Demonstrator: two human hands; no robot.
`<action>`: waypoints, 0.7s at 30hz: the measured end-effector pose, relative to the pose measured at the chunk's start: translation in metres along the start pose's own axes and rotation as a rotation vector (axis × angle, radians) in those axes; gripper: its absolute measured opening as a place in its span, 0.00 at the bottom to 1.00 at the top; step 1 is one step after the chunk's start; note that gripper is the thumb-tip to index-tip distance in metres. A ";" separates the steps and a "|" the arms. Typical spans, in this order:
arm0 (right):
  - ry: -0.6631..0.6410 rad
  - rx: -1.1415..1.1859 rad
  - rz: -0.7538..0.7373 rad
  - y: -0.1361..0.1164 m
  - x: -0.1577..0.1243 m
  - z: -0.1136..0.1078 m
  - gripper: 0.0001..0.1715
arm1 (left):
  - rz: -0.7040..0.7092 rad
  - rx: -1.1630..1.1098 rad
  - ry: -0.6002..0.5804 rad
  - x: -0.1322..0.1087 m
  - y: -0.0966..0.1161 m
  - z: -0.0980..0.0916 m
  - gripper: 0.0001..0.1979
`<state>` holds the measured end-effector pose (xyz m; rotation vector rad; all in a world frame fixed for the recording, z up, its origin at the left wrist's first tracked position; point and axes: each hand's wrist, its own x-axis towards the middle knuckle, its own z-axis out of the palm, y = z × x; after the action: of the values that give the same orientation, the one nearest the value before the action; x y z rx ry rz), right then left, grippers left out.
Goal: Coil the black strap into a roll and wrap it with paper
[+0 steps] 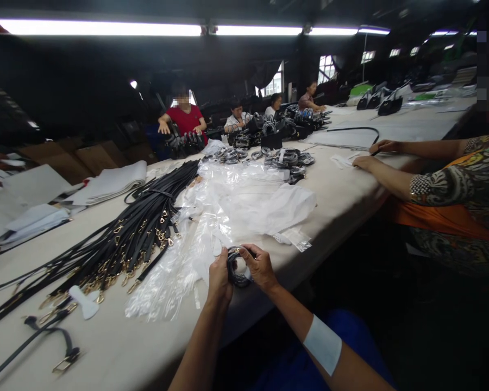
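Observation:
Between my two hands is a coiled black strap [237, 276], wound into a ring at the table's near edge. My left hand [220, 274] grips the ring's left side. On its upper right, my right hand [261, 266] is closed around it, thumb on the coil. A bit of white shows by the coil near my right fingers. Just beyond my hands lies a heap of clear plastic bags [228, 201]. To the left spreads a bundle of black straps [146, 222] with gold-coloured clasps.
A loose strap with a buckle [67, 353] and a white paper piece [85, 303] lie at the near left. Coiled straps [289, 158] are piled beyond the bags. On the right a co-worker's hands [367, 160] handle a strap. Black handbags [390, 103] stand farther back.

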<state>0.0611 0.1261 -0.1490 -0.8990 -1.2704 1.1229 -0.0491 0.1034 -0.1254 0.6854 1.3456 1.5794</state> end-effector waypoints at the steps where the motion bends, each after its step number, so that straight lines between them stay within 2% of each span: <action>1: 0.001 0.004 0.003 0.000 0.000 -0.001 0.24 | 0.000 -0.018 0.015 0.000 0.000 0.003 0.27; 7: 0.043 0.002 0.020 0.001 0.004 0.001 0.26 | 0.088 0.006 0.042 0.000 -0.004 0.011 0.22; 14: 0.134 -0.017 0.064 0.005 0.012 0.008 0.27 | 0.167 0.176 -0.093 -0.010 -0.004 -0.004 0.27; 17: 0.104 -0.027 0.075 0.003 0.014 0.005 0.27 | 0.182 0.229 -0.142 -0.013 -0.003 -0.009 0.27; 21: -0.008 -0.011 0.068 -0.002 0.012 -0.004 0.26 | 0.186 0.223 -0.193 -0.010 -0.001 -0.011 0.26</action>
<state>0.0646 0.1372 -0.1448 -0.9529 -1.2613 1.1751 -0.0536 0.0893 -0.1272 1.0991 1.3557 1.4751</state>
